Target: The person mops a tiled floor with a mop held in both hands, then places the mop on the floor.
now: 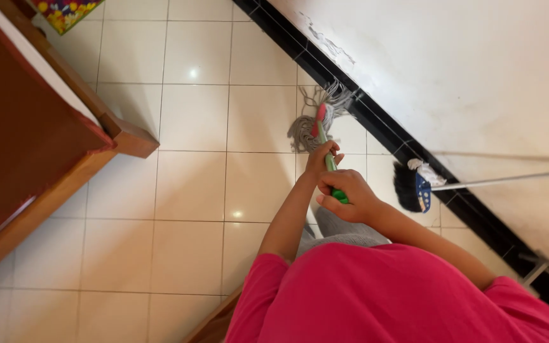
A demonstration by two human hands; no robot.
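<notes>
Both hands grip the green plastic mop handle [330,166]. The left hand [321,157] is curled around it lower down; the right hand [345,192] is closed over its top end. The grey string mop head [309,124] rests on the white tiled floor [192,184], beside the black skirting [382,124].

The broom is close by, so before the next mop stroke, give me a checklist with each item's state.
1. Left hand gripping the mop handle: ok.
2. Right hand closed on the handle's top: ok.
3. Mop head down on the floor tiles: ok.
4. Broom apart from the mop head: ok.
5. Wooden furniture corner apart from the mop: ok.
6. Floor wet or dry: cannot tell.
</notes>
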